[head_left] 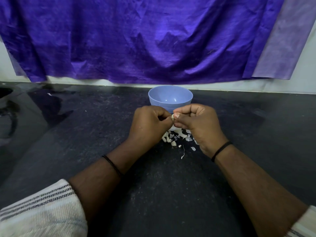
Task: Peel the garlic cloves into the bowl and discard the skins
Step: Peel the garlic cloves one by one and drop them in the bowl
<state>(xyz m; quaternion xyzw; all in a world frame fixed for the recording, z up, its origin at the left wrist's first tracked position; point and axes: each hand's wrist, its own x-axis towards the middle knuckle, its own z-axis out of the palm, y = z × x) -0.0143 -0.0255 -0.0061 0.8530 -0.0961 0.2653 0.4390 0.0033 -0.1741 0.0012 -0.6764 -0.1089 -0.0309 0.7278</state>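
Both hands meet above the dark counter [85, 151], just in front of the blue bowl [170, 98]. The left hand [147, 124] and the right hand [199, 123] each have their fingers curled, pinching one small garlic clove [172, 117] between them. Beneath the hands, a heap of cloves and loose skins [176, 136] lies on the counter. A purple cloth [136, 40] hangs behind.

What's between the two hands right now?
In the head view, a garlic clove, pinched from both sides by the left hand and right hand, in front of the blue bowl.
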